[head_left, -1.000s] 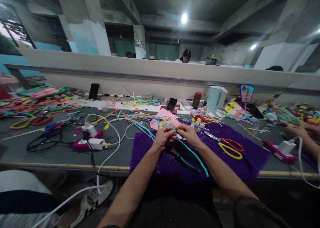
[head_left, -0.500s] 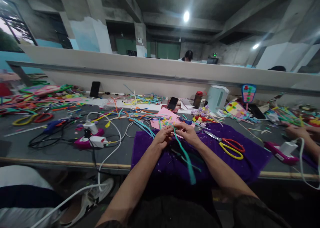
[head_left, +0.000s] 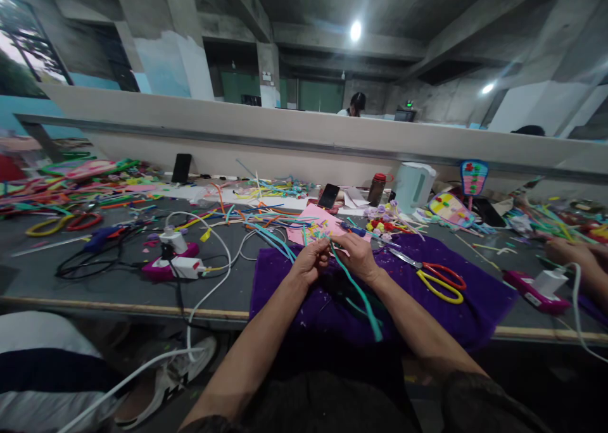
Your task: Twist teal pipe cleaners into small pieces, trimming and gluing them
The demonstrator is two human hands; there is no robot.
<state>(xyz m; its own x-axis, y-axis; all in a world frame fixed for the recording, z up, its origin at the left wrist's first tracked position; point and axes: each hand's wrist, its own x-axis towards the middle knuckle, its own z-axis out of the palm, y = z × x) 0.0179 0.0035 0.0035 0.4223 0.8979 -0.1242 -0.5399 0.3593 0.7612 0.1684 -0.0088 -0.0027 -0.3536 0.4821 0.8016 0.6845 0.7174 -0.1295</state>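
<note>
Teal pipe cleaner is pinched at its top end between both hands, just above the purple cloth at the near edge of the table. Its free length runs down and toward the person, tail hanging past the cloth's front edge.

Left hand: fingers curled shut, tips on the stem's upper end. Right hand: same, closed on the stem right beside the left, fingertips of both nearly touching. Can't make out what else is in the pinch, too small.

Just behind the hands: pink sheet with small coloured bits on it. Right of them on the cloth: scissors, red and yellow handles, blades pointing at the hands, not touched.

Left of the cloth: magenta glue gun stand with white cable looping round it. Far right: another person's hand on the table, well apart.
</note>
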